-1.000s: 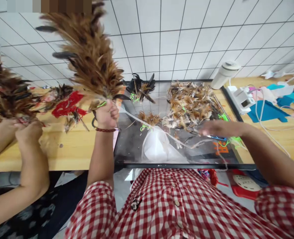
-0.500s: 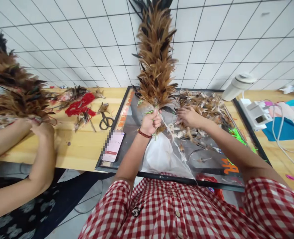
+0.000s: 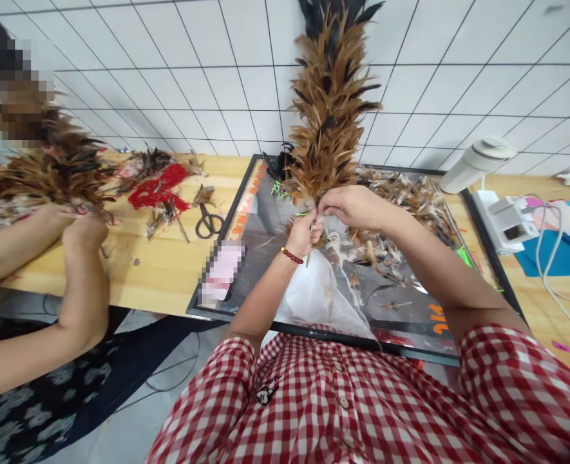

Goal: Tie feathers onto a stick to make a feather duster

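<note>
My left hand (image 3: 304,233), a beaded bracelet at its wrist, is closed around the lower stem of a feather duster (image 3: 330,122). The duster stands upright, with brown feathers along its length and black ones at the top. At the base of the plumage, just above the left fist, my right hand (image 3: 355,205) has its fingers pinched together; what lies between them is too small to make out. White string (image 3: 346,274) trails down from near the hands. Loose feathers (image 3: 405,196) are heaped to the right on a black-framed glass board (image 3: 258,274).
White cloth (image 3: 308,296) lies below my hands. To the left are a phone (image 3: 223,274), scissors (image 3: 209,224) and red string (image 3: 161,187). A co-worker's hands (image 3: 85,229) hold another feather duster (image 3: 67,164). A white bottle (image 3: 478,164) and power strip (image 3: 500,222) stand right.
My right hand has moved left from the loose feathers to the duster's base, and its fingers have closed. My left hand keeps its hold. The view has shifted slightly.
</note>
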{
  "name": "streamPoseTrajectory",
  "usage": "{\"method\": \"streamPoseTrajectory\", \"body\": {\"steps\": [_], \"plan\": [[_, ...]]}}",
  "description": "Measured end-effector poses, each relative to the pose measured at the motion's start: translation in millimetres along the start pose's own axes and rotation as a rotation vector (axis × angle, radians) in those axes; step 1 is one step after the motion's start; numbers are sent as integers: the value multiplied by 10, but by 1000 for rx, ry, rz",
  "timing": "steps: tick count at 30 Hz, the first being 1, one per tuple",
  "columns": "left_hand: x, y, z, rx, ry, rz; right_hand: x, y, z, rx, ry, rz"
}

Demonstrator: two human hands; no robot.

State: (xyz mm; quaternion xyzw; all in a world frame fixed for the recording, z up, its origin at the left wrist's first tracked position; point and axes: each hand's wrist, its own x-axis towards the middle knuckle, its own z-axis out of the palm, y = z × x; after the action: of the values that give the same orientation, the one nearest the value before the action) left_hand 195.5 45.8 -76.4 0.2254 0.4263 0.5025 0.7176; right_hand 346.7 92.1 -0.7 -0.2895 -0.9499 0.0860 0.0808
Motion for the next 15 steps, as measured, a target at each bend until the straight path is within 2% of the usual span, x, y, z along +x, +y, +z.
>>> {"method": "streamPoseTrajectory", "body": {"steps": [3,10,12,13,15], "plan": [[-28,1,-5,-19,-21,-35,65,-11,28,-34,-25,103],[-26,-56,-84,26,-94,-17,93,-165,-37,-141,-48,195],[-45,-59,-98,54,-101,33,63,-121,-14,-117,34,234],[-59,-55,-97,58,-91,57,36,-81,26,-75,121,262],[-88,-40,-78,51,-69,87,-32,-1,182,77,384,366]]}}
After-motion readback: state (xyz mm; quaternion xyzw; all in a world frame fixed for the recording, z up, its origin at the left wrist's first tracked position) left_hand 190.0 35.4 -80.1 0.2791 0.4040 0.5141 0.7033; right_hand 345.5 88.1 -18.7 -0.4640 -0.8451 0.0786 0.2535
